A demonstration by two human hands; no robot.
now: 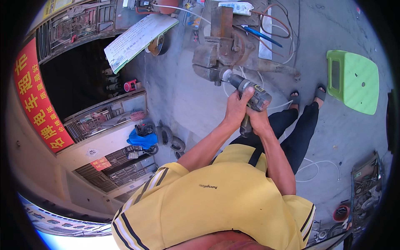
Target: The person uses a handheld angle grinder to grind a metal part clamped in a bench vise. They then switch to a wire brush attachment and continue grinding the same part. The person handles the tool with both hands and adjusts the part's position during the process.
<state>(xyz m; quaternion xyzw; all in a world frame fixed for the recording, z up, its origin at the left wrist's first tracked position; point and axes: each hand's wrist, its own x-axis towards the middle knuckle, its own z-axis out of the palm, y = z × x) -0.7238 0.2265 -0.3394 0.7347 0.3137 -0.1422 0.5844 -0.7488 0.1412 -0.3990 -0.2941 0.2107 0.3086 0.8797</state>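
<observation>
My right hand (258, 118) is wrapped round the handle of a dark cordless drill (260, 99). Against the side and back of the drill's body my left hand (237, 107) is closed, its thumb lying on top. The drill points away from me and to the left, toward a rusty bench vise (210, 56). At the drill's front end a pale round piece (227, 75) sits close to the vise jaws; whether it belongs to the drill or the vise I cannot tell. What the jaws hold, if anything, is not clear.
A power strip (238, 8), a blue tool (262, 36) and looping cables lie beyond the vise. To the right stands a green plastic stool (355, 81). A printed board (139, 39) leans at the left. Scrap metal (366, 187) fills a tray at lower right.
</observation>
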